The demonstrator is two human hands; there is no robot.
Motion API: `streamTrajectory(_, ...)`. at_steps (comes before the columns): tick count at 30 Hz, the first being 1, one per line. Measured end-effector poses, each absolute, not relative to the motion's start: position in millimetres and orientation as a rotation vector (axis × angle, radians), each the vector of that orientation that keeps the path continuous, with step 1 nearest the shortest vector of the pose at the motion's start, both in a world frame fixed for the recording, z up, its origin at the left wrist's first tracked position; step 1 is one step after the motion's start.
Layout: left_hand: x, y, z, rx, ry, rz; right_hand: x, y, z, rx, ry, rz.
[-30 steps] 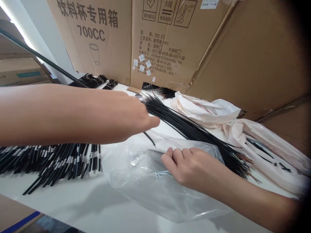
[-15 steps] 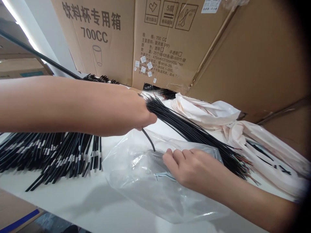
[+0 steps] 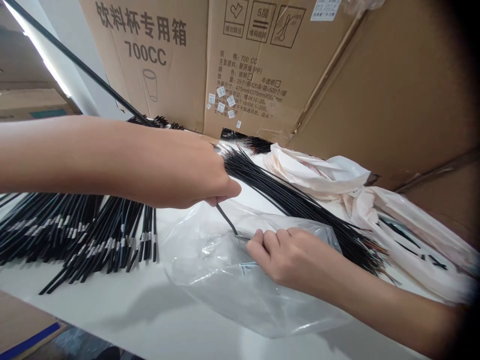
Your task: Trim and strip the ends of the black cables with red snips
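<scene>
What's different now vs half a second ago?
The short length of black cable below the left hand went from curved to nearly straight. The long black strand at upper left swung upward and runs steeper. Nothing visibly newly grasped or released. About unchanged: right hand pinching a thin grey piece over the clear bag, and the cable bundle.

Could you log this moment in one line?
left hand: gripping black cable; right hand: pinching thin grey item at cable's end; below: clear plastic bag; beyond: wire bundle
</scene>
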State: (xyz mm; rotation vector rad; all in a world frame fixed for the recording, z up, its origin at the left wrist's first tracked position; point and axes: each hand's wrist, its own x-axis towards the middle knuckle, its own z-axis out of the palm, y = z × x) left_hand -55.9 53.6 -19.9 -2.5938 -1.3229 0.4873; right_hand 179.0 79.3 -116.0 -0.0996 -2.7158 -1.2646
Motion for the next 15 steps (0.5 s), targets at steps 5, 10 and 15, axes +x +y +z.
streamTrajectory(5, -48, 51, -16, -2.540, -1.357, 0.542, 180, 81, -119, -0.109, -2.716, -1.305)
streamTrajectory(10, -38, 52, -12, -2.496, -1.410, 0.605, 179, 81, -118, -0.105, -2.729, -1.337)
streamTrajectory(15, -38, 55, -13, -2.499, -1.380, 0.553, 174, 84, -115, -0.079, -2.809, -1.278)
